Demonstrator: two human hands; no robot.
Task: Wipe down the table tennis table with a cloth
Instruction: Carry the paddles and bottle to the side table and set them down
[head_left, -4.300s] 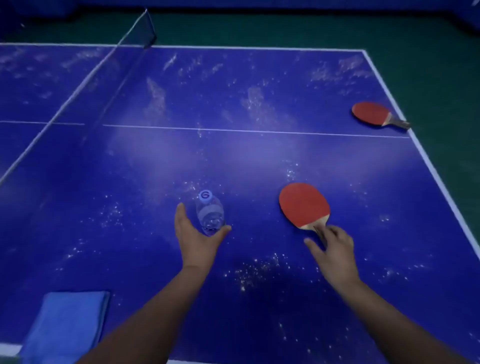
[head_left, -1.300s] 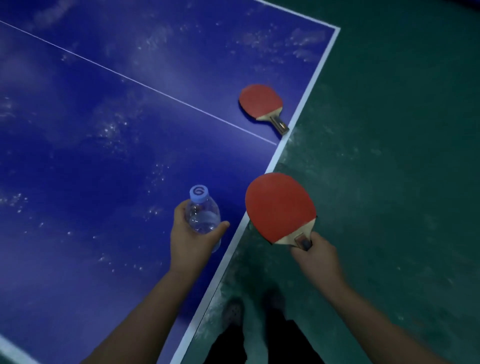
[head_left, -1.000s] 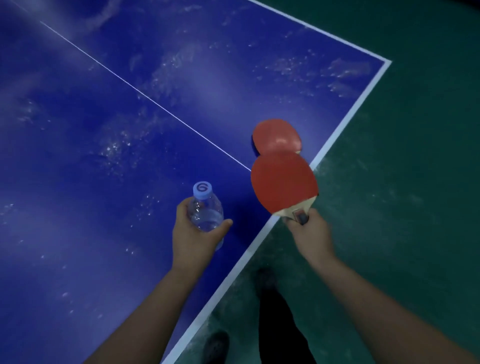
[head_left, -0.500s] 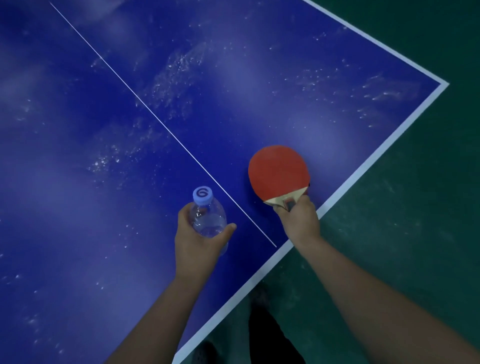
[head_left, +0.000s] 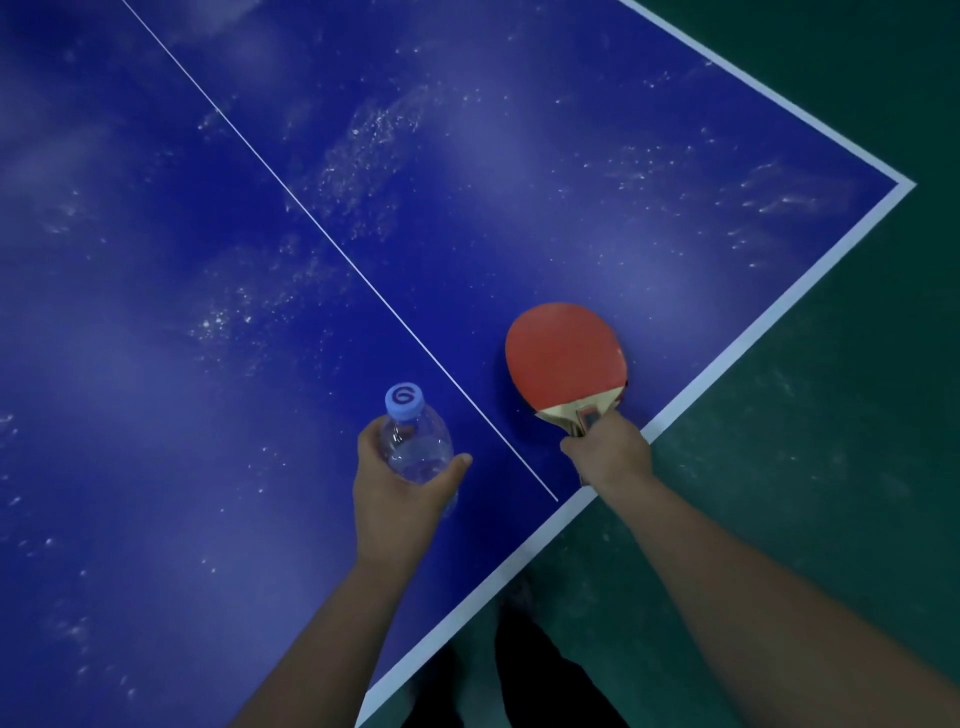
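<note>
Over the table corner, head view: one camera looking down past both forearms.
Table: blue table tennis table (head_left: 156, 415), white edge band, thin white centre line running to the near edge; pale dusty specks and smears across the surface.
Cloth: not in view.
Left hand (head_left: 397, 499): fingers and thumb curled round a clear water bottle (head_left: 415, 449), held above the table just left of the centre line.
Bottle cap (head_left: 404, 400): pale blue, a "6" marked on top, facing the camera.
Right hand (head_left: 608, 452): closed round the wooden handle of a red paddle (head_left: 563, 356).
Paddle: red face up, blade over the table close to its edge, right of the centre line; a dark rim shows under the blade's edge, and whether that is a second paddle or shadow cannot be told.
Floor (head_left: 831, 467): dark green, scuffed pale near the table edge.
Person: dark trouser legs (head_left: 524, 670) visible below the table edge, between the forearms.
</note>
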